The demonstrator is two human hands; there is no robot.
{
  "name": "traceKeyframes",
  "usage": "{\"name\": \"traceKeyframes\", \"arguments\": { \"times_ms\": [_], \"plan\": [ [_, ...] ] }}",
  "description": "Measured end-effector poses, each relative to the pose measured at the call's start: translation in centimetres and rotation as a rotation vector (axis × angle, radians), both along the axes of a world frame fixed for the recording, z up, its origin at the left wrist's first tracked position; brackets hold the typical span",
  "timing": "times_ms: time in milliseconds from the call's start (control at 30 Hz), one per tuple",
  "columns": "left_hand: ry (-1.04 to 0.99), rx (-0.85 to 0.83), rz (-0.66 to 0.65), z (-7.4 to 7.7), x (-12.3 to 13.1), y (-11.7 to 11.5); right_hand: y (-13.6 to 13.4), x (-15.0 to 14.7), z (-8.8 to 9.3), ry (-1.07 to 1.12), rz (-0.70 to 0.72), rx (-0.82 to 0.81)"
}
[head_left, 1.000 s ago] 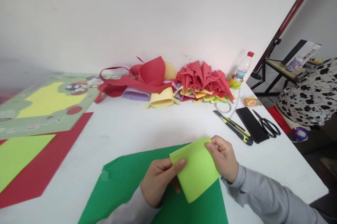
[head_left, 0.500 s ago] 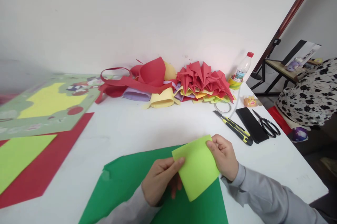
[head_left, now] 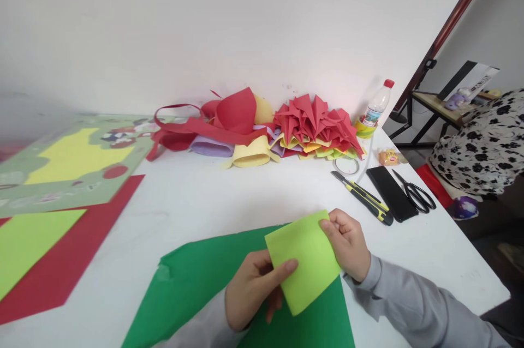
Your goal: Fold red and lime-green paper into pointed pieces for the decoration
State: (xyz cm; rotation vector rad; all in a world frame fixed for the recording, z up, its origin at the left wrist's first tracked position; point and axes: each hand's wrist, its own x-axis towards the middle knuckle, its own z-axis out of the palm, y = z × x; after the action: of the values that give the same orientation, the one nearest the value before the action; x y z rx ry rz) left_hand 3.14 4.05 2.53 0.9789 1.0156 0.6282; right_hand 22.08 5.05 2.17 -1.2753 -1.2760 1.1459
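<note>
A square of lime-green paper [head_left: 311,261] is held up over a large dark green sheet [head_left: 196,271] on the white table. My left hand [head_left: 256,288] grips its left side, thumb lying across the front and fingers behind, partly hidden by the paper. At the upper right corner, my right hand [head_left: 347,241] pinches the same square between thumb and fingers. The green sheet has a crumpled upper left corner.
Red folded paper pieces [head_left: 311,119] and curled strips [head_left: 237,113] line the wall. Rightward are a bottle [head_left: 376,102], tape roll [head_left: 346,166], cutter [head_left: 364,198], black case [head_left: 392,194] and scissors [head_left: 415,192]. Red sheet [head_left: 77,255] and patterned board [head_left: 94,190] lie left.
My left thumb has slid down and to the right over the front of the lime-green square. My right hand and the square have barely moved.
</note>
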Motion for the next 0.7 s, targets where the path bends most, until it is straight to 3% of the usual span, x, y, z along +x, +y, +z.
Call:
{"name": "traceKeyframes", "arguments": {
  "times_ms": [233,367,533,700],
  "plan": [
    [0.053,-0.013,-0.019,0.8,0.4,-0.7,-0.7,-0.4,0.3,-0.031,0.031,0.025],
    [0.114,0.051,-0.019,0.4,0.2,-0.7,-0.6,-0.3,0.5,-0.037,0.034,0.031],
    [0.034,0.098,0.012,-0.6,0.0,-0.6,-0.6,-0.4,0.4,0.006,0.032,0.002],
    [0.102,0.086,-0.046,-0.5,-0.2,-0.4,-0.2,-0.1,0.5,0.041,-0.023,0.016]
  ]
}}
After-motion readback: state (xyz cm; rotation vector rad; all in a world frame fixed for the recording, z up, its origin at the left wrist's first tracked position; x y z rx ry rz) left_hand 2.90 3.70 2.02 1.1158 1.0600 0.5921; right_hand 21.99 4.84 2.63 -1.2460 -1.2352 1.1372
